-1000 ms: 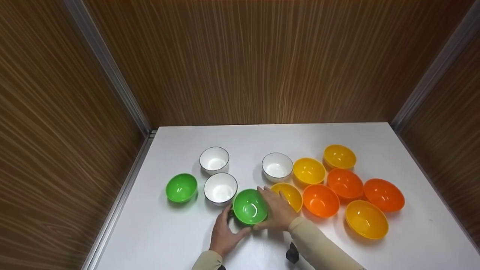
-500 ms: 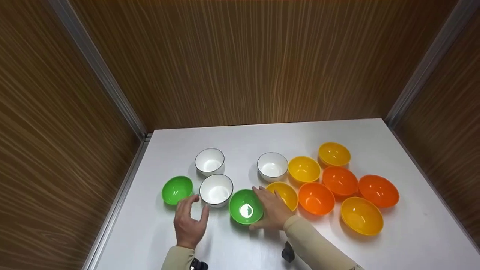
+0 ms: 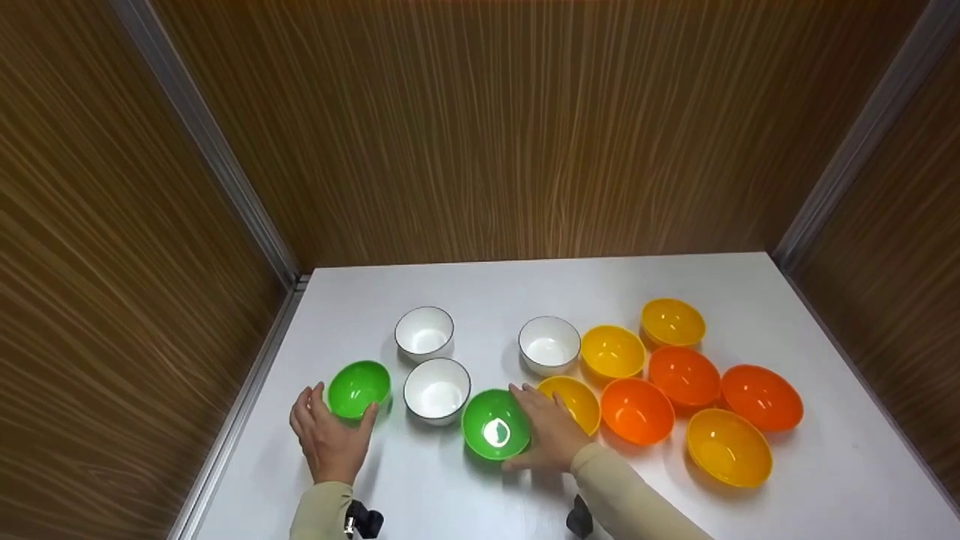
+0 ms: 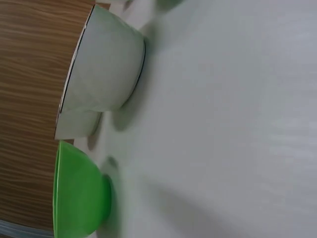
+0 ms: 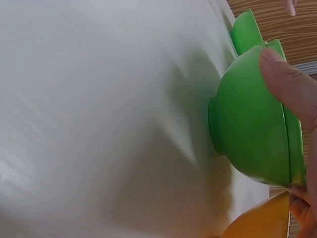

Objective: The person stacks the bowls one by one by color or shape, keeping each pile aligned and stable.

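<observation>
Head view: white tabletop (image 3: 480,300) enclosed by wood-grain walls, bearing glossy plastic and ceramic bowls. Left hand (image 3: 328,439), fingers spread and lightly curved, cups the near side of the leftmost green plastic bowl (image 3: 359,388) without closing round it. Right hand (image 3: 550,431) lies against the right flank of the second green plastic bowl (image 3: 495,424), fingers fairly straight, thumb at the bowl's near edge; this bowl stands near the front edge, between a dark-rimmed white ceramic bowl (image 3: 437,390) and a yellow plastic bowl (image 3: 571,401). Two further white bowls (image 3: 424,332) stand behind; orange and yellow bowls (image 3: 684,375) cluster to the right. Left wrist view: leftmost green bowl (image 4: 79,196) seen side-on, standing on its foot just beside a white bowl (image 4: 104,77); no fingers visible. Right wrist view: a finger (image 5: 290,84) rests on the rim of the second green bowl (image 5: 252,124), the yellow bowl (image 5: 262,218) just beside it; whether the hand actually clasps the bowl cannot be told.
</observation>
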The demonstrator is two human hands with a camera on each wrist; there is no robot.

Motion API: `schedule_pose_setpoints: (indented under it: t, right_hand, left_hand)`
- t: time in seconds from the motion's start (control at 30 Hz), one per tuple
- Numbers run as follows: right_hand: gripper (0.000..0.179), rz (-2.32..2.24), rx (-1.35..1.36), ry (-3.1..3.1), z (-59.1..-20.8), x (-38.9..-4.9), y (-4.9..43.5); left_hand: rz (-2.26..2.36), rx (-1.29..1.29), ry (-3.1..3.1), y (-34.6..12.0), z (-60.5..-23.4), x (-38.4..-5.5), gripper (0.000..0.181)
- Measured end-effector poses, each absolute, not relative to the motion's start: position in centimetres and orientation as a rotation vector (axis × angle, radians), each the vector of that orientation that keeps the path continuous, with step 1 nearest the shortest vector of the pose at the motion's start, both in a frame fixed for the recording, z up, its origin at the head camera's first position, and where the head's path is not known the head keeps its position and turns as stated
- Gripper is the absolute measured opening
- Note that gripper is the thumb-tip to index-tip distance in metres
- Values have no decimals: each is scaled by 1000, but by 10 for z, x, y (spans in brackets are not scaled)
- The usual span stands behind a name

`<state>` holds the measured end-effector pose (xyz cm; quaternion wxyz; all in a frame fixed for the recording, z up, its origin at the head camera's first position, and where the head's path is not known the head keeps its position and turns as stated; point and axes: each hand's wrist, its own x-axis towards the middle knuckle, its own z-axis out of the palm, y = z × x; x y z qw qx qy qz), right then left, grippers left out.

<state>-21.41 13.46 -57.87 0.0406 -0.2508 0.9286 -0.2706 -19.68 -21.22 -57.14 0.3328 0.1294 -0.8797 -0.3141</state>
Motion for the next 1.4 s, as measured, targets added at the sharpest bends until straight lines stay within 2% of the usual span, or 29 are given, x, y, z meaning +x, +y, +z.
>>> schedule_pose_setpoints:
  t: [0.23, 0.53, 0.93, 1.4]
  right_hand:
    - [125, -839, -771, 2837, -582, -211, 135]
    - [124, -835, -796, 2856, -581, -215, 134]
    - [125, -835, -768, 2840, -579, -215, 135]
    - [124, -843, -801, 2860, -580, -215, 135]
  left_hand:
    - [-919, 481, -2447, -224, -576, -204, 111]
    - [-913, 494, -2602, -231, -585, -218, 121]
    - [-948, 483, -2671, -231, -604, -221, 119]
    - [-1063, 433, -2629, -228, -603, -222, 117]
